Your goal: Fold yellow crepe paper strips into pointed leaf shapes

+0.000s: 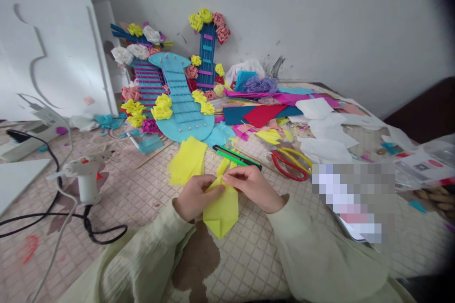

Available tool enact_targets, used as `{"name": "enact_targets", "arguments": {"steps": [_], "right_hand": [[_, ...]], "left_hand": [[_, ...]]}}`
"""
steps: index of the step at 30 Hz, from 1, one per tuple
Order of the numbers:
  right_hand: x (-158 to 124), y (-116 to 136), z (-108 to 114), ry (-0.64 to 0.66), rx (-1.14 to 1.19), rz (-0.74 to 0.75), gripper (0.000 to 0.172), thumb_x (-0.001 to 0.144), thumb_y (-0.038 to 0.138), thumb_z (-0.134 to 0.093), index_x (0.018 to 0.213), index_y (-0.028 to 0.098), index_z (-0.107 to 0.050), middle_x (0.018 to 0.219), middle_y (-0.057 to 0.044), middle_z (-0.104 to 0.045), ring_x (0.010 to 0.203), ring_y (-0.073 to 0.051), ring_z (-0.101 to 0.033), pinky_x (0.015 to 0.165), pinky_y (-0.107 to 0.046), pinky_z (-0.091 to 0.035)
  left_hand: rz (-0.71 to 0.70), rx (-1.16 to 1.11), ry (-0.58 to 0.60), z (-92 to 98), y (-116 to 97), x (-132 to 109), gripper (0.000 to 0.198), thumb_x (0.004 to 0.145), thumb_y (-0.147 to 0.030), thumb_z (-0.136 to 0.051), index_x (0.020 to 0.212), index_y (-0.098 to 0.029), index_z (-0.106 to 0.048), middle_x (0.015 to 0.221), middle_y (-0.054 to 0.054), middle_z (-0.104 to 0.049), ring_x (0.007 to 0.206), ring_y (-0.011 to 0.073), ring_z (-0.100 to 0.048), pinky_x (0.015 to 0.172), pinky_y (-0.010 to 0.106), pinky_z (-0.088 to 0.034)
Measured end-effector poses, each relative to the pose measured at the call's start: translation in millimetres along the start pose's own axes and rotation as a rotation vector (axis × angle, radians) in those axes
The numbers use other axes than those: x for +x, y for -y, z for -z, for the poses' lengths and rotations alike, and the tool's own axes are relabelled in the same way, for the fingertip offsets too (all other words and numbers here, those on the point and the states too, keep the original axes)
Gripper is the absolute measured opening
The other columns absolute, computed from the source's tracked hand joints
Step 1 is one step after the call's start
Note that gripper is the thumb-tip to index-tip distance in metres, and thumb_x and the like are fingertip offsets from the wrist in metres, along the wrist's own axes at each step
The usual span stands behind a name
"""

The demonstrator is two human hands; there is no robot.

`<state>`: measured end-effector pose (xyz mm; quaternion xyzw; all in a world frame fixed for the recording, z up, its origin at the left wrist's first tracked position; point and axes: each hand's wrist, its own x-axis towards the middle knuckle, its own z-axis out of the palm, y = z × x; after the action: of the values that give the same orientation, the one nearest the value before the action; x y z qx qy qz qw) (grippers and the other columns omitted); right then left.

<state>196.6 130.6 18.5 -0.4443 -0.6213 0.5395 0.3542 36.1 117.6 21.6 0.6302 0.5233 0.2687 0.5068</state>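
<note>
Between my hands is a folded piece of yellow paper [221, 209], its lower end creased to a point. My left hand [198, 195] pinches its upper left part between thumb and fingers. With thumb and fingertips, my right hand [256, 186] grips the top of the same paper from the right. Just behind lies a stack of yellow sheets [187, 160]. A green and black cutter [234, 156] rests on the table beyond my right hand. Red and yellow scissors [291, 163] lie further right.
A white glue gun [87, 177] stands at the left among cables. Decorated paper instruments, one light blue [185, 99], lean at the back. Coloured sheets [265, 114] and white scraps [329, 135] fill the back right. A blurred-out object [351, 203] lies on the right.
</note>
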Motion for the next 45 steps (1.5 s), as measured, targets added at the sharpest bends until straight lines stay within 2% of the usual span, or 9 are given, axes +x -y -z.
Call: {"name": "enact_targets", "arguments": {"steps": [7,16,20,25,32,35,40,43,45], "right_hand": [[1,-1,3,0.069,-0.067,0.012,0.018,0.072,0.030,-0.056,0.074,0.015,-0.066,0.074,-0.004,-0.064,0.068,-0.014,-0.055,0.061,-0.025,-0.042],[2,-1,11,-0.007,-0.004,-0.003,0.026,0.077,0.034,-0.049,0.082,0.013,-0.062,0.067,-0.002,-0.059,0.053,-0.009,-0.050,0.049,-0.022,-0.041],[-1,-2,26,-0.061,-0.305,0.272,0.028,0.080,0.022,-0.045,0.107,0.020,-0.053,0.092,-0.005,-0.059,0.065,-0.011,-0.055,0.062,-0.027,-0.046],[-2,-12,24,0.009,-0.614,0.655,0.020,0.080,0.017,-0.045,0.089,0.022,-0.062,0.089,-0.005,-0.055,0.080,-0.014,-0.053,0.071,-0.028,-0.046],[-16,-22,14,-0.088,-0.787,0.733,0.017,0.078,0.013,-0.046,0.079,0.019,-0.062,0.079,-0.005,-0.058,0.077,-0.015,-0.052,0.069,-0.030,-0.045],[-27,-26,13,-0.144,-0.880,0.724,0.017,0.077,0.012,-0.045,0.079,0.019,-0.061,0.079,-0.006,-0.058,0.077,-0.016,-0.053,0.070,-0.031,-0.044],[-40,-35,11,-0.169,-0.969,0.670,0.017,0.076,0.012,-0.046,0.077,0.019,-0.061,0.078,-0.006,-0.059,0.076,-0.017,-0.053,0.069,-0.031,-0.044],[-45,-39,9,-0.163,-0.976,0.635,0.017,0.076,0.012,-0.047,0.077,0.019,-0.062,0.079,-0.007,-0.060,0.075,-0.017,-0.053,0.068,-0.031,-0.044],[-47,-41,9,-0.161,-0.967,0.601,0.017,0.076,0.012,-0.047,0.078,0.019,-0.061,0.079,-0.007,-0.060,0.075,-0.017,-0.053,0.067,-0.031,-0.044]], "left_hand": [[0.007,0.017,-0.029,1.2,1,0,0.032,0.069,-0.042,-0.052,0.056,-0.012,-0.050,0.051,-0.005,-0.036,0.047,0.0061,-0.034,0.041,0.018,-0.024],[0.125,-0.335,0.010,7.0,5,5,0.031,0.064,-0.040,-0.061,0.072,-0.010,-0.056,0.060,-0.001,-0.052,0.052,0.0081,-0.046,0.046,0.018,-0.035],[0.169,-0.387,-0.016,12.7,8,9,0.031,0.062,-0.039,-0.063,0.072,-0.010,-0.058,0.060,0.000,-0.055,0.051,0.0084,-0.048,0.046,0.019,-0.036],[0.175,-0.349,0.082,16.4,12,13,0.033,0.060,-0.041,-0.064,0.071,-0.010,-0.061,0.058,0.000,-0.058,0.050,0.0090,-0.050,0.047,0.019,-0.038],[0.062,-0.300,0.069,18.7,17,16,0.042,0.064,-0.043,-0.059,0.089,-0.009,-0.061,0.076,0.006,-0.064,0.066,0.0141,-0.057,0.060,0.024,-0.043],[0.041,-0.237,0.057,20.6,19,16,0.044,0.064,-0.042,-0.059,0.093,-0.009,-0.059,0.067,0.004,-0.063,0.058,0.0131,-0.056,0.054,0.023,-0.042],[-0.029,-0.046,-0.079,24.8,19,11,0.036,0.065,-0.040,-0.057,0.090,-0.013,-0.059,0.071,0.004,-0.063,0.062,0.0139,-0.055,0.051,0.022,-0.041],[-0.185,0.249,-0.296,26.1,20,-2,0.028,0.070,-0.036,-0.052,0.088,-0.016,-0.059,0.090,0.007,-0.062,0.075,0.0162,-0.057,0.059,0.024,-0.044],[-0.311,0.390,-0.321,24.9,21,-14,0.024,0.074,-0.032,-0.048,0.089,-0.016,-0.058,0.088,0.007,-0.062,0.074,0.0157,-0.056,0.062,0.026,-0.045]]}}
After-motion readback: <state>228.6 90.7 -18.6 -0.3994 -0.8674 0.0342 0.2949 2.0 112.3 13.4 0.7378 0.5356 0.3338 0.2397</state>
